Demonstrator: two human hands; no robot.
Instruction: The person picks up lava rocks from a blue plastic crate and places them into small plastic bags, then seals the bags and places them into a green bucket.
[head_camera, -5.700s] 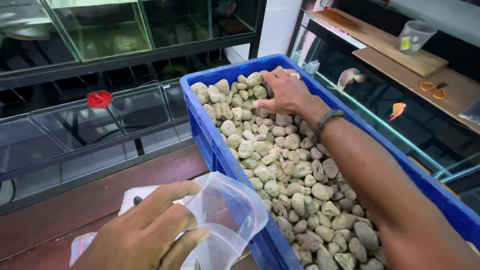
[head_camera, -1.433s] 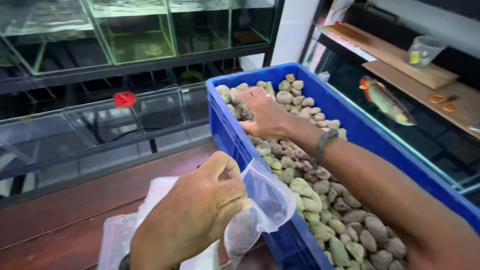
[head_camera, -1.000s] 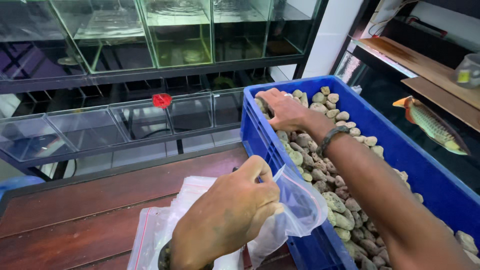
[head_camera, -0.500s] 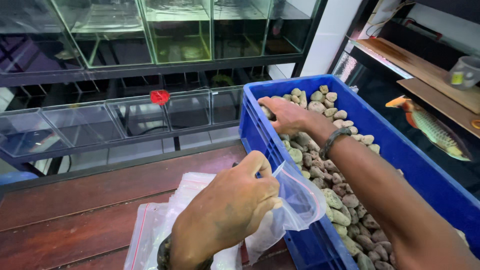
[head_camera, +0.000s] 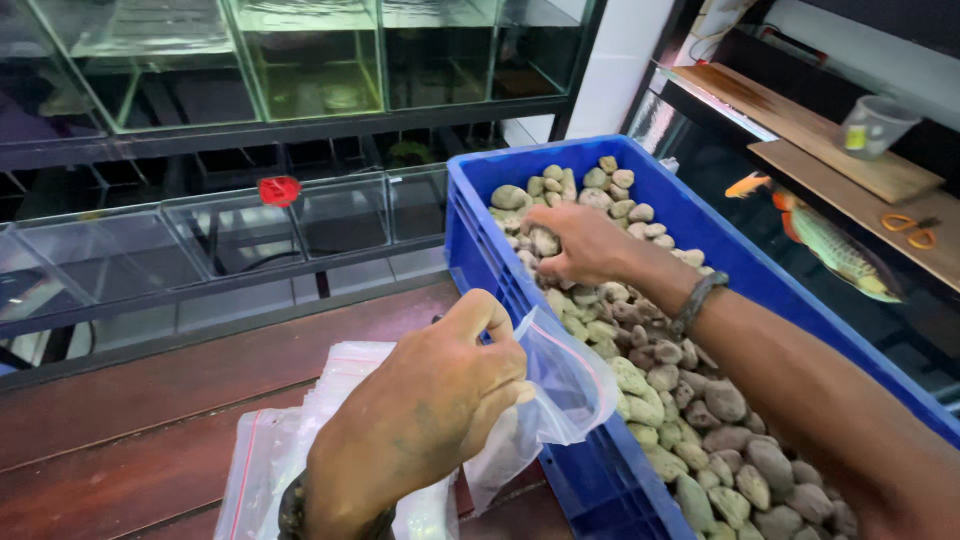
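We're mid-scoop: our right hand sits in the blue crate, fingers curled shut around a small clutch of pale stones, one stone showing at the thumb side. Our left hand is at abt 7 o'clock from the right one, just outside the crate's near wall, thumb & fingers pinching the rim of a clear zip bag w/ a red seal line. The bag's mouth gapes toward the crate, abt 1 o'clock from the left hand; it hangs over the crate's edge, touching or nearly so, can't tell which. Some stones seem to be in the bag already, but it's hazy thru the plastic.

More clear bags lie flat under the left wrist on the dark red wooden bench. At 11–12 o'clock, glass tanks on a black rack, w/ a red round thing on the lower row. At 3 o'clock of the crate, a fish w/ orange fins in a dark tank; beyond it a wooden shelf w/ a plastic cup & orange-handled scissors.

Our read: the step is the grab, handful secured. Next calls for lifting the right hand clear of the pile, swinging it toward 7 o'clock to the bag mouth, & keeping the left pinch wide so the opening doesn't fold shut.
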